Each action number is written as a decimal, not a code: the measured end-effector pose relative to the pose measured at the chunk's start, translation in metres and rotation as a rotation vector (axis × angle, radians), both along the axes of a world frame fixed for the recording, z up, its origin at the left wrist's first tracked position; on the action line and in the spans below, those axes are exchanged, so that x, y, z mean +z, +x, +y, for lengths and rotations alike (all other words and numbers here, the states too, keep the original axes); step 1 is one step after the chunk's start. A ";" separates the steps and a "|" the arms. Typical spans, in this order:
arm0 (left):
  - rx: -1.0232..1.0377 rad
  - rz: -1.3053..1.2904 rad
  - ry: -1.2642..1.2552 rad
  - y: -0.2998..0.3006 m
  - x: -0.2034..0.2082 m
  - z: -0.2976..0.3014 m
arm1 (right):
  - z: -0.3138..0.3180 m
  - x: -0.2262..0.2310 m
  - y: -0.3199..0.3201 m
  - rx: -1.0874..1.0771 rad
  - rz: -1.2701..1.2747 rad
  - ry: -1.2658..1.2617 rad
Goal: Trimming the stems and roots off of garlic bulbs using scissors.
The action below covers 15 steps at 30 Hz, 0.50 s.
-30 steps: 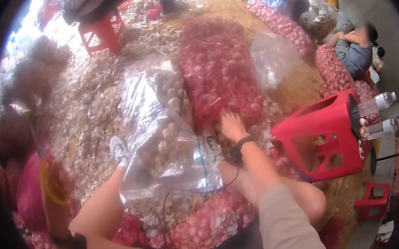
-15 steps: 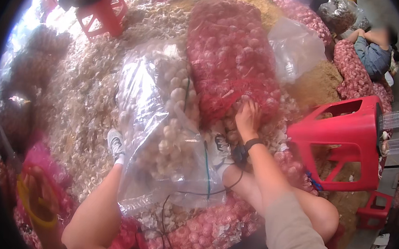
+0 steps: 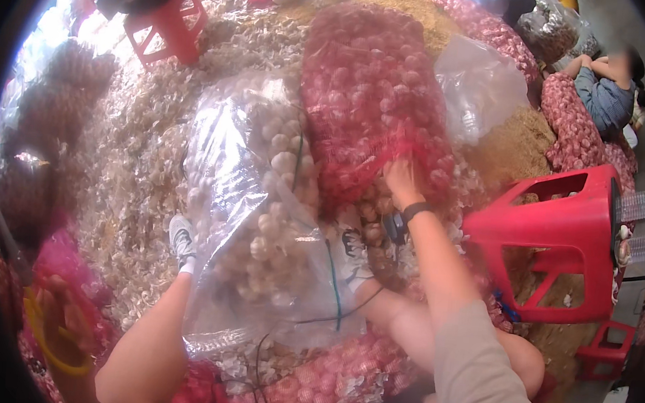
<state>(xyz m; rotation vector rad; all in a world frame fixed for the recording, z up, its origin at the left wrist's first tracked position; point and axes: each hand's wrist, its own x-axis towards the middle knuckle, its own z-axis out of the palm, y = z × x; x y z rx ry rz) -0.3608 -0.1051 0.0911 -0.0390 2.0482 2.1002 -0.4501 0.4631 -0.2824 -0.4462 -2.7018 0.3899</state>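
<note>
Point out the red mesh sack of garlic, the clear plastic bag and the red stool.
red mesh sack (image 3: 365, 91): head view, middle of its bulging netted face.
clear plastic bag (image 3: 260, 219): head view, middle of its see-through side, over the garlic inside.
red stool (image 3: 556, 212): head view, on its flat seat top.

Mesh sack (image 3: 372, 103) right of plastic bag (image 3: 260, 219); stool (image 3: 562, 243) farther right.

Right hand (image 3: 400, 179) gripping the lower end of a red mesh sack of garlic (image 3: 372, 99), clear plastic bag of garlic (image 3: 260, 219) just left of the sack, red plastic stool (image 3: 562, 243) to its right, left hand (image 3: 63, 317) well below-left of the sack, clutching pink mesh.
</note>
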 end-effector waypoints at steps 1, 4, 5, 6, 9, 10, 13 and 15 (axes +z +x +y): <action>0.007 0.001 -0.007 0.001 0.005 0.001 | 0.001 -0.001 -0.011 0.007 0.001 -0.007; -0.032 0.004 -0.082 0.004 0.008 -0.004 | -0.003 0.002 -0.049 -0.055 -0.234 -0.120; -0.035 0.009 -0.084 0.004 0.009 -0.003 | -0.005 -0.004 -0.054 -0.049 -0.233 -0.124; -0.036 0.014 -0.090 0.006 0.011 -0.002 | -0.009 -0.010 -0.060 -0.011 0.055 0.013; -0.084 0.014 -0.055 -0.004 -0.007 0.004 | 0.012 -0.028 -0.056 -0.090 0.464 0.226; -0.094 0.016 -0.055 -0.005 -0.007 0.007 | 0.014 -0.032 -0.057 -0.184 0.598 0.263; -0.085 0.015 -0.082 0.001 -0.002 0.007 | -0.013 -0.013 -0.072 -0.378 0.061 -0.362; -0.088 0.017 -0.100 0.005 0.008 0.010 | -0.020 -0.014 -0.071 -0.328 0.343 -0.320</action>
